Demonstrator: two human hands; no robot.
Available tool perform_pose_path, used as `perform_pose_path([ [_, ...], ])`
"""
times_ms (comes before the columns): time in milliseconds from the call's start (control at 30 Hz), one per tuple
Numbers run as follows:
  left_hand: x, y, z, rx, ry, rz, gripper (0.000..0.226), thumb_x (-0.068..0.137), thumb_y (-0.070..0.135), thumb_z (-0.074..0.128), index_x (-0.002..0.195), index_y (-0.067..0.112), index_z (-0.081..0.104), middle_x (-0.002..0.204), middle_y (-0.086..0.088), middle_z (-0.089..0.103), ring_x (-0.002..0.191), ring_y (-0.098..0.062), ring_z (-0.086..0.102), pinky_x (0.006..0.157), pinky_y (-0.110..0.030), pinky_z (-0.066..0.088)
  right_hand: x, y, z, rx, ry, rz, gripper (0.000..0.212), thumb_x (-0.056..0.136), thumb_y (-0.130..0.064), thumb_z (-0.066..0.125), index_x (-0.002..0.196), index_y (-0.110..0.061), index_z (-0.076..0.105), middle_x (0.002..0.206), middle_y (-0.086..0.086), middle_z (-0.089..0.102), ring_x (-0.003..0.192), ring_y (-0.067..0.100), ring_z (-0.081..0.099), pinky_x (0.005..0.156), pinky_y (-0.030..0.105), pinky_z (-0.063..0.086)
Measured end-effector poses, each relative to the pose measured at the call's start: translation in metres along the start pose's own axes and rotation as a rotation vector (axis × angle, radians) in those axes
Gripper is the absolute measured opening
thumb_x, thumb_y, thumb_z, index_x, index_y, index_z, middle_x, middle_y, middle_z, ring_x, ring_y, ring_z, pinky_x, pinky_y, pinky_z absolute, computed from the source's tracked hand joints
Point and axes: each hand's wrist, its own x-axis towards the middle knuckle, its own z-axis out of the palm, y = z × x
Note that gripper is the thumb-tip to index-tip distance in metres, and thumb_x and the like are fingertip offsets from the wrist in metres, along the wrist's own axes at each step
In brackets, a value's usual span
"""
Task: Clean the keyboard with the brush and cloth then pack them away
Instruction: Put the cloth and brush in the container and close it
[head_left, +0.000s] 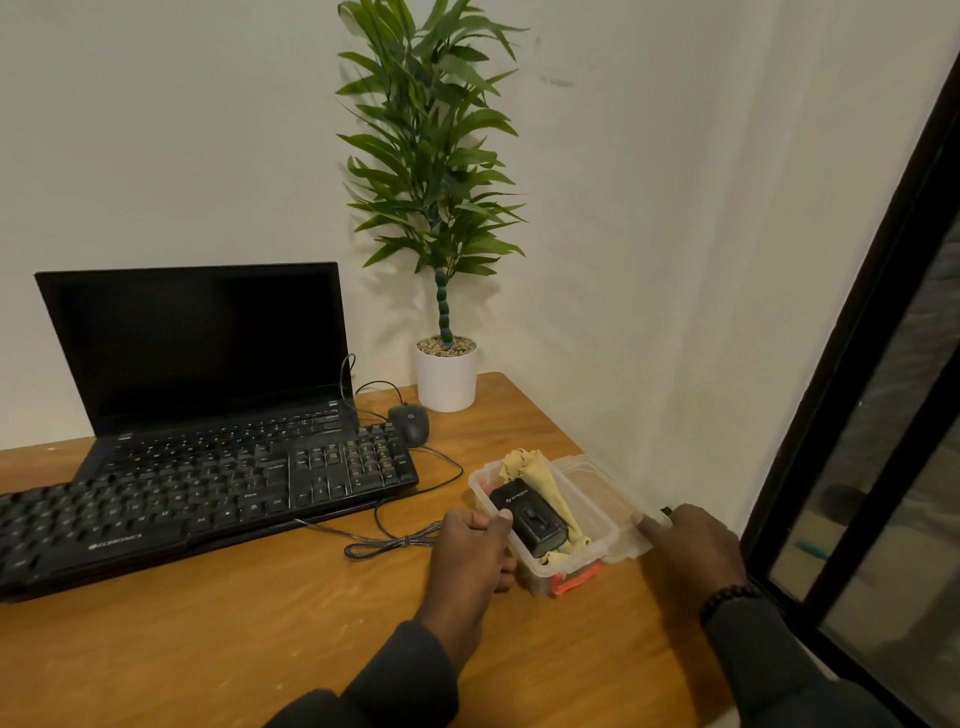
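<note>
Clear plastic container, lower right of centre of the frame, stands on the wooden desk. Inside it lie a yellow cloth and, on top of the cloth, a black oblong device; whether this is the brush cannot be told. The clear lid lies touching the container's right side.

Left hand rests against the container's left wall, fingers curled, thumb touching the device's edge; whether it grips the device cannot be told. Right hand lies flat, forefinger extended onto the lid's near corner.

The black keyboard sits at the left of the frame, propped over the base of an open laptop. A mouse and potted plant stand behind the container.
</note>
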Motion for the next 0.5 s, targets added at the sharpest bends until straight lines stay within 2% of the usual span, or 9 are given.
perform_pose_path([
  [100, 0.001, 0.0, 0.001, 0.012, -0.002, -0.007, 0.021, 0.099, 0.032, 0.058, 0.107, 0.014, 0.054, 0.084, -0.01, 0.067, 0.067, -0.014, 0.061, 0.062, -0.027, 0.055, 0.0, -0.001, -0.001, 0.073, 0.014, -0.017, 0.034, 0.088, -0.048, 0.062, 0.081, -0.015, 0.06, 0.081, 0.003, 0.062, 0.076, 0.021, 0.058, 0.071, 0.038, 0.054],
  [267, 0.003, 0.0, 0.0, -0.008, 0.003, -0.027, 0.017, 0.1, 0.026, 0.057, 0.108, 0.012, 0.054, 0.085, -0.011, 0.066, 0.068, -0.016, 0.061, 0.062, -0.028, 0.055, -0.004, -0.004, -0.02, 0.534, 0.109, -0.036, 0.018, 0.096, -0.029, 0.057, 0.094, -0.011, 0.06, 0.096, 0.01, 0.062, 0.087, 0.026, 0.055, 0.077, 0.038, 0.049],
  [367, 0.005, -0.001, -0.001, 0.003, 0.017, -0.018, 0.015, 0.1, 0.026, 0.056, 0.108, 0.013, 0.054, 0.086, -0.011, 0.066, 0.069, -0.017, 0.061, 0.065, -0.03, 0.055, -0.023, -0.024, -0.04, 0.712, 0.228, -0.111, 0.01, 0.097, -0.025, 0.055, 0.098, -0.015, 0.056, 0.095, 0.008, 0.065, 0.085, 0.023, 0.062, 0.077, 0.041, 0.056],
  [433, 0.006, 0.0, 0.0, -0.003, 0.02, -0.01, 0.015, 0.101, 0.026, 0.056, 0.108, 0.013, 0.054, 0.085, -0.011, 0.066, 0.069, -0.017, 0.061, 0.065, -0.03, 0.055, -0.042, -0.041, -0.047, 0.632, 0.354, -0.305, 0.007, 0.098, -0.025, 0.053, 0.099, -0.018, 0.053, 0.085, 0.004, 0.066, 0.077, 0.018, 0.065, 0.068, 0.036, 0.058],
  [500, 0.005, 0.0, 0.001, -0.012, 0.022, -0.006, 0.016, 0.101, 0.028, 0.054, 0.107, 0.013, 0.054, 0.085, -0.011, 0.066, 0.069, -0.018, 0.061, 0.066, -0.031, 0.055, -0.064, -0.056, -0.047, 0.357, 0.465, -0.523, 0.007, 0.096, -0.025, 0.055, 0.101, -0.021, 0.052, 0.078, -0.001, 0.063, 0.066, 0.013, 0.06, 0.055, 0.03, 0.054],
])
